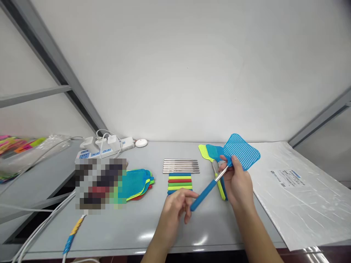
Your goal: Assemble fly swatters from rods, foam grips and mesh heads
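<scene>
The right hand (pixel 239 182) grips the tilted blue swatter (pixel 241 151) at its neck. The left hand (pixel 175 208), grip loosely spread at the swatter's lower end, partly screens colored handles (pixel 180 180).

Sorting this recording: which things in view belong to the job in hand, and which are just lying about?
Seemingly the job:
held blue swatter
metal rods
coloured handle tubes
stacked swatter heads
assembled swatters

Probably lying about:
power strip
round white device
white sheeting

Head camera looks forward, down onto the table (pixel 131 227)
</scene>
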Motion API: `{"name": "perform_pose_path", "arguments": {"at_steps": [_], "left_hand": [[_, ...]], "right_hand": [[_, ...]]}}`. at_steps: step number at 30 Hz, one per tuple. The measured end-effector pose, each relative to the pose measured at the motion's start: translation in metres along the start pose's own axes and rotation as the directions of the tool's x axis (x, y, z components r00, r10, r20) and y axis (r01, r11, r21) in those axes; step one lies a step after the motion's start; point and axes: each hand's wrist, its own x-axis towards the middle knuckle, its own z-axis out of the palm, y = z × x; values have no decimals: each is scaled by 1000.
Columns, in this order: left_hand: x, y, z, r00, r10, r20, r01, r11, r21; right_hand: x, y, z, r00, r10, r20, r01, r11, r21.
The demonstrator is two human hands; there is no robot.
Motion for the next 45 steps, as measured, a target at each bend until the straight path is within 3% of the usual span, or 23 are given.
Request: {"name": "perform_pose_path", "arguments": {"at_steps": [3, 6, 8, 11, 13, 16, 19, 22, 26, 30, 37, 45], "left_hand": [[7, 10, 15, 969, -176, 174, 120, 949, 292], [17, 10, 39, 936, -221, 275, 71, 882, 465], [26, 4, 51, 938, -196, 286, 19, 853, 521], [42, -7, 59, 984, -89, 155, -29, 776, 630], [54, -13, 59, 998, 36, 45, -58, 651, 757], [70, -18, 61, 979, 201, -18, -69, 419, 905], [83, -23, 68, 969, 248, -1, -50, 201, 978], [90, -28, 76, 982, 190, 12, -26, 69, 997], [94, -33, 84, 997, 81, -7, 9, -29, 1000], [94, -31, 87, 1000, -16, -6, 5, -106, 994], [97, -29, 83, 998, -50, 32, -39, -149, 988], [113, -30, 96, 990, -108, 94, -109, -145, 983]], "right_hand": [[14, -7, 6, 999, 3, 50, 4, 991, -136], [22, -7, 12, 983, 18, 184, 56, 920, -388], [29, -8, 9, 952, 37, 303, 155, 796, -585], [44, -6, -11, 916, -20, 401, 354, 511, -783], [52, 0, -31, 918, -110, 382, 396, 339, -854], [54, 16, -57, 932, -142, 333, 359, 242, -901], [45, 28, -74, 917, -110, 383, 396, 153, -905], [36, 31, -84, 928, -57, 369, 373, 174, -911], [32, 29, -95, 944, 22, 330, 320, 188, -928], [33, 30, -100, 925, 35, 379, 370, 144, -918], [32, 35, -97, 893, 7, 451, 449, 60, -891], [38, 41, -105, 896, -40, 443, 444, 48, -895]]}}
